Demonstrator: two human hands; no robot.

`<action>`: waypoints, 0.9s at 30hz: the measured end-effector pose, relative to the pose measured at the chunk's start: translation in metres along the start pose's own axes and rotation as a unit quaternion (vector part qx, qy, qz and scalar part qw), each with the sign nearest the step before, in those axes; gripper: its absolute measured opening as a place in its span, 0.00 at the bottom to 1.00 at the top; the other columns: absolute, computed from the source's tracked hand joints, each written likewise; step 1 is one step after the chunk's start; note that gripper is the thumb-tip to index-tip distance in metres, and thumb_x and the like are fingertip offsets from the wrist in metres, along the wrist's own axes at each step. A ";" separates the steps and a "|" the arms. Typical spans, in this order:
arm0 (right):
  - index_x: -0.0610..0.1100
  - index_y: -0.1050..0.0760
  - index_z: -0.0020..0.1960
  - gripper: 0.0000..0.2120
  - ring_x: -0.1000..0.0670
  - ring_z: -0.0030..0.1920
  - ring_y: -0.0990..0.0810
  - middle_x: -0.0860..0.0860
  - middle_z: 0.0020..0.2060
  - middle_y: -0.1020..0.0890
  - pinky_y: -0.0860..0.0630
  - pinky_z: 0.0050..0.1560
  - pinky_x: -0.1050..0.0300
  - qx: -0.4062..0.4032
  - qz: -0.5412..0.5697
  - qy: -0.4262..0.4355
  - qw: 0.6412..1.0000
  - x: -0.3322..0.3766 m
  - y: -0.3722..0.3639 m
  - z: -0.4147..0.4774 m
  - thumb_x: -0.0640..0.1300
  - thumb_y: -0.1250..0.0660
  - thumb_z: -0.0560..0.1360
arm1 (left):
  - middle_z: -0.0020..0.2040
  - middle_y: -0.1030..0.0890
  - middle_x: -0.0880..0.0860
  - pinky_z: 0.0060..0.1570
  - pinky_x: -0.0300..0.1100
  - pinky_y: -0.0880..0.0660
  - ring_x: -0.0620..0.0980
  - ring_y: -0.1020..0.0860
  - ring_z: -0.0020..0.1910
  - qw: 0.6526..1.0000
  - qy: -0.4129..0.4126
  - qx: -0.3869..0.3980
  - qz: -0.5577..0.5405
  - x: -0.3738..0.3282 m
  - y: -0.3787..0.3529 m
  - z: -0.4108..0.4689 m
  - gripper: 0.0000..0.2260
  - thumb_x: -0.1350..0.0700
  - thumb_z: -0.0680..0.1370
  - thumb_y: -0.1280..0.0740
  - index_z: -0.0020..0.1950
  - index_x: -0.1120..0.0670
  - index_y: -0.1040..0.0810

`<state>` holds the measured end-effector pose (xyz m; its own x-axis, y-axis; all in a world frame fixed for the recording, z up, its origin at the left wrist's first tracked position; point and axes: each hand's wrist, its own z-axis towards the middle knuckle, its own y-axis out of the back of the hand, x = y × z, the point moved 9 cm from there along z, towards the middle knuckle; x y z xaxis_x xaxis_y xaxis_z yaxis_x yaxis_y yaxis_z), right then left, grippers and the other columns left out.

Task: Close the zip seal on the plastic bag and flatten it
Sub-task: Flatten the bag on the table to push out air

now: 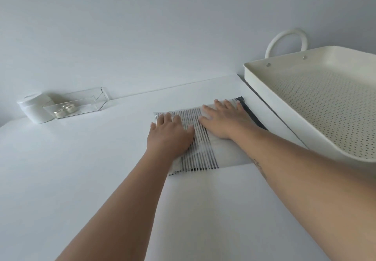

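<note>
A clear plastic bag (200, 148) with black stripes lies flat on the white table (71, 169), near its right edge. My left hand (169, 133) rests palm down on the bag's left part, fingers spread. My right hand (224, 119) lies palm down on the bag's far right part, fingers spread toward a dark strip (249, 111) at the bag's right end. Both palms press on the bag; neither grips it. I cannot see the state of the zip seal.
A cream perforated tray (317, 106) with a loop handle (286, 40) stands raised at the right, overhanging the table's edge. At the back left sit a clear plastic box (81, 103) holding small jars and a white container (34, 108). A white wall lies behind.
</note>
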<state>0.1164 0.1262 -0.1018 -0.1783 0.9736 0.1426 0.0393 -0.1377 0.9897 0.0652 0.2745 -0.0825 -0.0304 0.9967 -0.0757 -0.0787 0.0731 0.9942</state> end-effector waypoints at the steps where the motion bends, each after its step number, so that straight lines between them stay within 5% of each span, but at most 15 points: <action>1: 0.60 0.54 0.77 0.32 0.44 0.78 0.56 0.50 0.79 0.54 0.62 0.74 0.39 0.001 -0.001 -0.008 1.000 -0.005 0.001 -0.002 0.68 0.60 0.75 | 0.77 0.40 0.57 0.73 0.56 0.47 0.56 0.46 0.76 1.000 -0.005 -0.005 0.003 -0.001 0.000 0.001 0.30 0.40 0.77 0.51 0.74 0.56 0.38; 9: 0.55 0.58 0.78 0.34 0.40 0.77 0.58 0.45 0.79 0.57 0.59 0.75 0.40 0.037 -0.001 -0.031 0.999 -0.025 0.004 -0.052 0.68 0.60 0.76 | 0.79 0.43 0.52 0.74 0.57 0.54 0.52 0.49 0.77 0.984 -0.129 -0.033 0.114 -0.029 0.014 0.010 0.29 0.38 0.78 0.51 0.74 0.52 0.37; 12: 0.52 0.45 0.76 0.35 0.38 0.73 0.42 0.41 0.75 0.40 0.43 0.68 0.41 -0.002 -0.078 -0.050 0.996 -0.025 0.015 -0.077 0.68 0.59 0.75 | 0.78 0.42 0.53 0.74 0.57 0.53 0.55 0.49 0.77 0.964 -0.152 -0.091 0.199 -0.044 0.032 0.003 0.27 0.44 0.80 0.45 0.76 0.55 0.41; 14: 0.48 0.32 0.69 0.33 0.39 0.63 0.32 0.42 0.65 0.29 0.37 0.57 0.44 -0.050 -0.130 -0.061 0.988 -0.022 0.030 -0.086 0.67 0.55 0.75 | 0.76 0.38 0.54 0.73 0.58 0.51 0.57 0.45 0.76 0.980 -0.107 -0.090 0.138 -0.048 0.037 -0.010 0.24 0.48 0.79 0.43 0.72 0.57 0.36; 17: 0.47 0.26 0.62 0.21 0.42 0.57 0.27 0.44 0.59 0.25 0.38 0.49 0.48 -0.124 -0.114 -0.027 0.985 -0.017 0.052 -0.084 0.57 0.47 0.77 | 0.68 0.28 0.56 0.73 0.58 0.50 0.58 0.36 0.70 0.996 -0.018 -0.079 -0.035 -0.052 0.032 -0.040 0.20 0.50 0.78 0.46 0.65 0.57 0.28; 20: 0.51 0.32 0.70 0.22 0.43 0.68 0.33 0.44 0.70 0.31 0.36 0.62 0.47 -0.113 0.009 0.056 0.992 -0.015 0.041 -0.083 0.54 0.47 0.77 | 0.74 0.34 0.56 0.73 0.59 0.55 0.58 0.41 0.73 0.991 0.045 -0.069 -0.109 -0.049 0.014 -0.073 0.23 0.47 0.77 0.48 0.69 0.56 0.31; 22: 0.58 0.45 0.76 0.27 0.46 0.77 0.48 0.47 0.78 0.46 0.49 0.74 0.47 -0.015 0.055 0.074 0.996 -0.016 0.015 -0.084 0.57 0.52 0.77 | 0.79 0.45 0.54 0.73 0.59 0.59 0.55 0.50 0.77 0.993 0.073 -0.017 -0.095 -0.043 -0.005 -0.083 0.30 0.40 0.77 0.50 0.75 0.55 0.40; 27: 0.60 0.57 0.77 0.30 0.47 0.78 0.60 0.48 0.79 0.59 0.59 0.76 0.45 0.034 0.018 0.050 0.998 -0.028 0.000 -0.089 0.63 0.58 0.76 | 0.80 0.54 0.50 0.74 0.55 0.60 0.50 0.58 0.78 0.999 0.021 0.014 -0.046 -0.038 -0.017 -0.075 0.38 0.33 0.75 0.56 0.79 0.53 0.51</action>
<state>0.0343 0.0829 -0.1041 -0.2720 0.9450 0.1814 0.1139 -0.1556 0.9812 -0.0072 0.2325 -0.1025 -0.0654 0.9835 -0.1684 -0.0546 0.1650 0.9848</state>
